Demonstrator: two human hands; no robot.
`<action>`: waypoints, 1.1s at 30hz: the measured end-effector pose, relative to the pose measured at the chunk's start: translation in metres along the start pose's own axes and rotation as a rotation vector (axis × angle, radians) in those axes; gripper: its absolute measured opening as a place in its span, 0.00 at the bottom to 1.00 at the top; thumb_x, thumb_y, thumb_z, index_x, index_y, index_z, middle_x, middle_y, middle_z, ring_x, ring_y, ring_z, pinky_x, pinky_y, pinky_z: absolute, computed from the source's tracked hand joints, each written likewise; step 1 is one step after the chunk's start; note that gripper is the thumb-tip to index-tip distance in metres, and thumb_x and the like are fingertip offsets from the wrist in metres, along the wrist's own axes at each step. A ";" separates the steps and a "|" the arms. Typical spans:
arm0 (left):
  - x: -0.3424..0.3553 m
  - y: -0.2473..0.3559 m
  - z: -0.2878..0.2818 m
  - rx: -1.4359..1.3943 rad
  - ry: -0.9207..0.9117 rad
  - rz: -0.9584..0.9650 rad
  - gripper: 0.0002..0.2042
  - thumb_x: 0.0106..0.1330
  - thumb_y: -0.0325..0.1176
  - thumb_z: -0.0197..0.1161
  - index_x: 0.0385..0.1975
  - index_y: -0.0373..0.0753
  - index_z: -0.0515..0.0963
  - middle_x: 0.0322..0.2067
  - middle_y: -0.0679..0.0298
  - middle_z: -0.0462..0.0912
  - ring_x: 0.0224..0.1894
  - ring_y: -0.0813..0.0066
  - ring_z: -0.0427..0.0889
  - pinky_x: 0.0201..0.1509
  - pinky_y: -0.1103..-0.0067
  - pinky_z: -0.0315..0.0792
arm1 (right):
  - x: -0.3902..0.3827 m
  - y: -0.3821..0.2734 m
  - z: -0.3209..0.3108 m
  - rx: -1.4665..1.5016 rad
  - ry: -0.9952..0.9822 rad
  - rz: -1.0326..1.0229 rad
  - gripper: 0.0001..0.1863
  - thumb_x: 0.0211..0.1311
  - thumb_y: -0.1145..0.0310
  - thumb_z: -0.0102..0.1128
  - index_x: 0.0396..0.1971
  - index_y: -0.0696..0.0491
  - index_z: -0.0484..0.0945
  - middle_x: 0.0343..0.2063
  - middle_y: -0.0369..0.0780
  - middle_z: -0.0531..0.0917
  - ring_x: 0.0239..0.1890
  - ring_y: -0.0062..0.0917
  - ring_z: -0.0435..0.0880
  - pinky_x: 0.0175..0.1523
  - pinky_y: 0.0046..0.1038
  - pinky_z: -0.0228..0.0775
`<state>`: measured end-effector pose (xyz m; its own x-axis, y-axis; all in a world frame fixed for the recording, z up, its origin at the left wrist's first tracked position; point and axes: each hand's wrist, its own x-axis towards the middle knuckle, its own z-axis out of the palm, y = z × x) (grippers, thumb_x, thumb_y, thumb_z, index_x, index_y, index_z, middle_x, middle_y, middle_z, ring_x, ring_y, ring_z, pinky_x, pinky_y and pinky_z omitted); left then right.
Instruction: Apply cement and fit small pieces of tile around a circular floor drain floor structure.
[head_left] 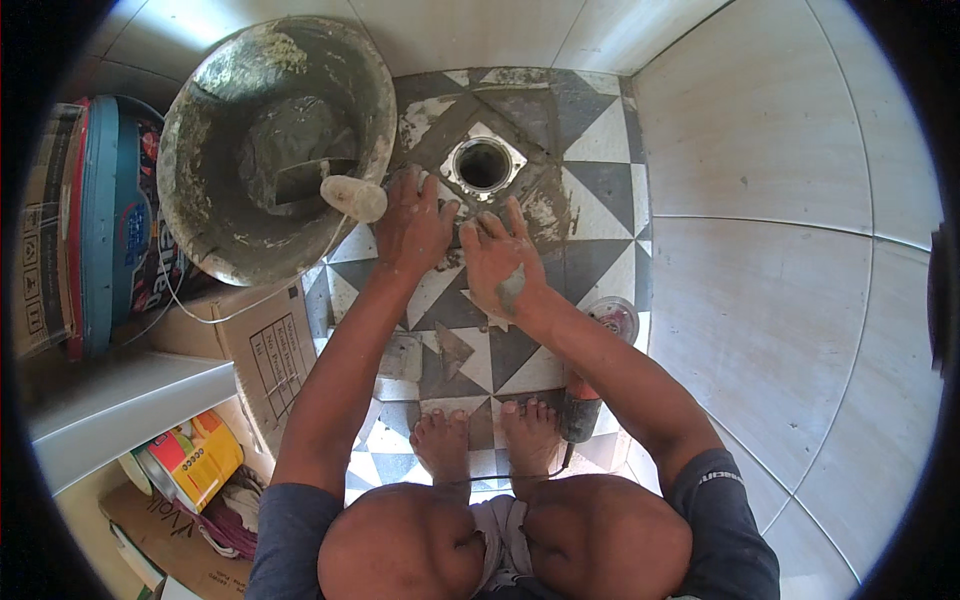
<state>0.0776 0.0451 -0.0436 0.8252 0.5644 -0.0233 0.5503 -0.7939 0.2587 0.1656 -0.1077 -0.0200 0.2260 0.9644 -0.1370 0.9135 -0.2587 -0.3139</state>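
Note:
A square metal floor drain (513, 163) with a round dark hole sits among grey and white patterned tiles (600, 215), with wet grey mortar (548, 190) around it. My left hand (412, 225) lies on the floor to the drain's lower left, fingers stretched and thumb apart, holding nothing visible. Just below the drain, my right hand (503, 268) has its fingers spread on the tiles, with a grey smear on its back. Beside my left hand stands a large mortar-crusted tub (378, 85) holding grey mortar (300, 135). A trowel (353, 198) rests in it, its pale handle over the rim.
A red and black power tool (580, 408) with a round disc (614, 318) lies under my right forearm. A loose triangular tile piece (453, 350) is between my arms. Cardboard boxes (270, 350), a blue bucket (100, 220) and a shelf (140, 395) crowd the left; tiled wall (760, 290) bounds the right.

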 end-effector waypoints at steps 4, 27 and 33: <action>-0.003 -0.006 -0.001 0.024 0.069 0.000 0.28 0.66 0.49 0.70 0.58 0.35 0.75 0.64 0.51 0.75 0.69 0.52 0.73 0.77 0.40 0.50 | 0.016 0.010 -0.041 0.118 -0.204 0.113 0.24 0.62 0.70 0.57 0.58 0.60 0.74 0.53 0.48 0.85 0.69 0.41 0.75 0.83 0.56 0.39; 0.012 0.011 -0.016 0.019 -0.063 -0.142 0.33 0.57 0.54 0.78 0.58 0.40 0.80 0.60 0.58 0.77 0.67 0.56 0.74 0.62 0.46 0.73 | 0.043 0.085 -0.033 -0.081 0.149 -0.072 0.14 0.59 0.70 0.61 0.42 0.46 0.91 0.47 0.38 0.84 0.61 0.35 0.78 0.75 0.43 0.60; 0.022 0.015 -0.025 0.085 -0.123 -0.172 0.32 0.57 0.53 0.78 0.57 0.40 0.80 0.59 0.58 0.77 0.66 0.56 0.75 0.62 0.54 0.77 | 0.041 0.061 -0.038 0.003 0.039 -0.002 0.12 0.58 0.68 0.61 0.39 0.48 0.91 0.44 0.42 0.84 0.59 0.37 0.79 0.69 0.43 0.64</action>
<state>0.1014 0.0512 -0.0157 0.7248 0.6653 -0.1790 0.6886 -0.7075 0.1588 0.2432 -0.0817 -0.0094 0.2373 0.9663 -0.0995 0.9131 -0.2568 -0.3167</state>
